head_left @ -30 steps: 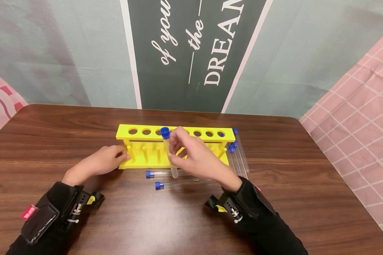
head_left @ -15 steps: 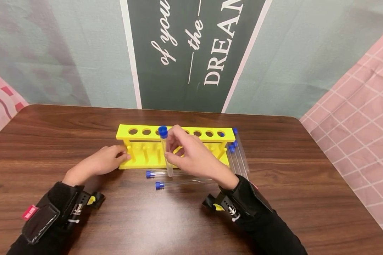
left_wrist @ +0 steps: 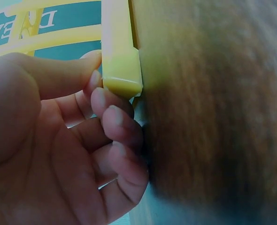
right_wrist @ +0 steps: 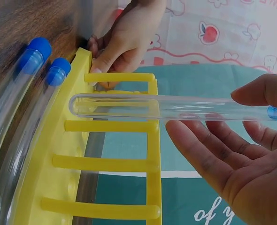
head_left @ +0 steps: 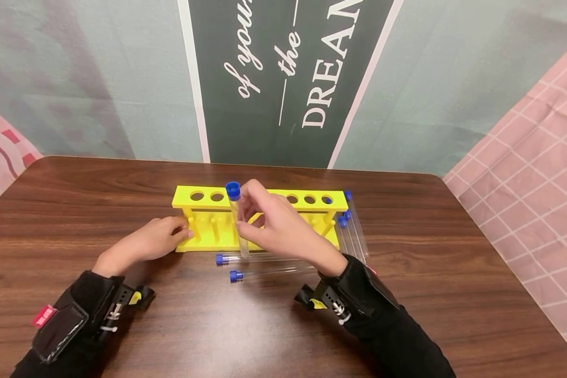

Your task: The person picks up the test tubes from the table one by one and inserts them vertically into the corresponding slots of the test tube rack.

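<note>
My right hand [head_left: 283, 228] pinches a clear test tube [head_left: 238, 223] by its upper part, just below the blue cap. The tube stands nearly upright in front of the yellow test tube rack [head_left: 224, 240], its rounded bottom low near the rack's front edge. In the right wrist view, the tube [right_wrist: 129, 107] lines up between two of the rack's pegs, and thumb and fingers sit on opposite sides of it. At the rack's left end my left hand [head_left: 153, 239] grips the corner of the base, with its curled fingertips against the yellow end [left_wrist: 122, 70] in the left wrist view.
Two blue-capped test tubes [head_left: 236, 275] lie crosswise in front of the rack, partly under my right hand. Several more capped tubes [head_left: 352, 231] lie along its right end. The brown wooden table [head_left: 193, 325] ends at a printed cloth backdrop [head_left: 151, 105].
My right hand has carried the test tube leftward and slightly up along the rack's front. The left hand has stayed at the rack's left end.
</note>
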A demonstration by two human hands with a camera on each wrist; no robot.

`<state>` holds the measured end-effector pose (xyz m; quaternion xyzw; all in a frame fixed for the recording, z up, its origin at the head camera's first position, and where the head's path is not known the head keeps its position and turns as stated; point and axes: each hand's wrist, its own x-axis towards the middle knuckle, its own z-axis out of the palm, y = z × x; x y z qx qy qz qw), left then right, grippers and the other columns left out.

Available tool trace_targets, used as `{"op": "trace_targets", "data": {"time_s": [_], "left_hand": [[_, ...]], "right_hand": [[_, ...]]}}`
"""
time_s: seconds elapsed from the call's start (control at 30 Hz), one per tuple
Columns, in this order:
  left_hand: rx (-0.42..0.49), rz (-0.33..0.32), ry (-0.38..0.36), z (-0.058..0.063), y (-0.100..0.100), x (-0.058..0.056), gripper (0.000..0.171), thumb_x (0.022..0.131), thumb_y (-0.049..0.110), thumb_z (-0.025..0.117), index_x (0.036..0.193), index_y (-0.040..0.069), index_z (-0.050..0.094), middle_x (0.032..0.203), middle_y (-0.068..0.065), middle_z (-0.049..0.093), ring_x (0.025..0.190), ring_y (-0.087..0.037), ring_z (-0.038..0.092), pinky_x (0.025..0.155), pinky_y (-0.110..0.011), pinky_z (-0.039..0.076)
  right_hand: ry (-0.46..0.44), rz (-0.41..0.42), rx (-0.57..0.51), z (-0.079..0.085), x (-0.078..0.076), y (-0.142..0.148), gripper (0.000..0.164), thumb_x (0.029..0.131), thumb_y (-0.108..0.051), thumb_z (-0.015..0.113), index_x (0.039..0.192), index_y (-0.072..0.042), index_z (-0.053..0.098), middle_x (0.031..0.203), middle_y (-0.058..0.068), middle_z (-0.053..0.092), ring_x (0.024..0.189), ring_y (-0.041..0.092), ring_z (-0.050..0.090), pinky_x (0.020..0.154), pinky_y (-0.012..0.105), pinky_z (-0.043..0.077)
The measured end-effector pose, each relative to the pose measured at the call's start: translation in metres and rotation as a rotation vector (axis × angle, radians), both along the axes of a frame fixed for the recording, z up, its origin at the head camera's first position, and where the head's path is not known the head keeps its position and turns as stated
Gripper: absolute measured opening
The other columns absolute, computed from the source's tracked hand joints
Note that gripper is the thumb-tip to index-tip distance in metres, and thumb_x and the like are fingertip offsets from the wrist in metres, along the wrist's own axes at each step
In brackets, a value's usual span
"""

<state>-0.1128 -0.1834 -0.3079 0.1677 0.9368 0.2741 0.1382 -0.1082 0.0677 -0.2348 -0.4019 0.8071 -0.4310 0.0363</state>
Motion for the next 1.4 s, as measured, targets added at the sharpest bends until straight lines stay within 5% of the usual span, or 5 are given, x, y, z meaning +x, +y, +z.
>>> {"op": "trace_targets", "data": {"time_s": [1.4], "left_hand": [[0.007,-0.002,-0.014,0.001,0.000,0.000,0.019,0.094,0.015,0.051,0.080,0.003,0.049,0.061,-0.002,0.039,0.053,-0.015,0.037,0.052,-0.029,0.032]], "right_hand": [[0.100,0.004,-0.012,0.013,-0.017,-0.019,0.019,0.086,-0.004,0.061,0.095,-0.004,0.044,0.081,0.003,0.055,0.076,0.009,0.057,0.070,0.024,0.048]]}}
